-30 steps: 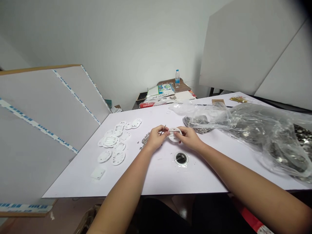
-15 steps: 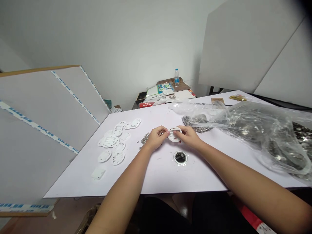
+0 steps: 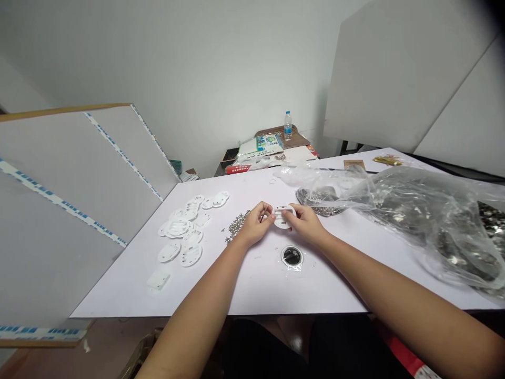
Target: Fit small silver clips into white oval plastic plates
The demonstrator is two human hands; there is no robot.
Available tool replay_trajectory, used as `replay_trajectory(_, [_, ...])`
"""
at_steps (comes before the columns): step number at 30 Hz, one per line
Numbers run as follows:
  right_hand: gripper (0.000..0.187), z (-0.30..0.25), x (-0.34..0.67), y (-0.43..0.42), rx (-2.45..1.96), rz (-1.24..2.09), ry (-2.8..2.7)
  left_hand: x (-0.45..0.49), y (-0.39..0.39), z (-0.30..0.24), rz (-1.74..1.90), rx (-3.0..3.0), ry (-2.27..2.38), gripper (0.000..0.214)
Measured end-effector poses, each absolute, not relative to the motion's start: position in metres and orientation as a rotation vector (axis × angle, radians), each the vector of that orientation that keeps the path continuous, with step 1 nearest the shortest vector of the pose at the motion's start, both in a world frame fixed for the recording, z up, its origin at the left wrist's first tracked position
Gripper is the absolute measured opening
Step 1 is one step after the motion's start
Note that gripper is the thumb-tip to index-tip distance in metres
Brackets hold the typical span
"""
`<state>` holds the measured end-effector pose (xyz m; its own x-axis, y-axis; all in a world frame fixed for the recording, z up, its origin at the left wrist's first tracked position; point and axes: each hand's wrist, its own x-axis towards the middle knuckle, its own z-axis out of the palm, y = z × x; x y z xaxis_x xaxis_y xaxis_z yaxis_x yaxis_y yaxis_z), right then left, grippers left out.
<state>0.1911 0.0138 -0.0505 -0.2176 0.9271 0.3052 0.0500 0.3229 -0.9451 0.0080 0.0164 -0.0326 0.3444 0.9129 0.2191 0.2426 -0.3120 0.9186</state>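
My right hand (image 3: 305, 222) grips the right edge of a round white plastic disc (image 3: 283, 216), which has small slots in its face. My left hand (image 3: 256, 224) sits at the disc's left edge, its fingertips pinched on a thin dark pin (image 3: 261, 217), too small to see well. Just left of that hand lies a heap of small metal parts (image 3: 236, 227). Further left, several white plastic plates (image 3: 179, 237) lie overlapping. Below my hands, a black-centred ring in clear film (image 3: 292, 256) rests on the white table (image 3: 252, 284).
A large clear bag of metal parts (image 3: 426, 221) fills the table's right side. A smaller spill of metal parts (image 3: 315, 202) lies under its film. Grey boards (image 3: 71, 189) lean at left. Behind the table stand a water bottle (image 3: 288, 126) and papers.
The white disc has turned, and its slotted face now shows more fully. My left hand has shifted slightly up and closer to the disc's edge.
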Motion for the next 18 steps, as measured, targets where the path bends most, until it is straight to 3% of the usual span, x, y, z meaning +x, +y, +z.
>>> replay_trajectory(6, [0.028,-0.049,0.189,0.009,-0.839,1.022,-1.632,0.007,0.018,-0.034,0.974,1.734,1.027,0.027])
replay_trajectory(11, [0.074,-0.051,0.191,0.009,-0.767,0.989,-1.785,0.008,0.016,-0.029,0.948,1.783,1.056,0.025])
replay_trajectory(18, [0.056,-0.05,0.197,0.009,-0.988,0.724,-1.987,-0.011,0.012,-0.01,0.717,1.915,1.288,0.029])
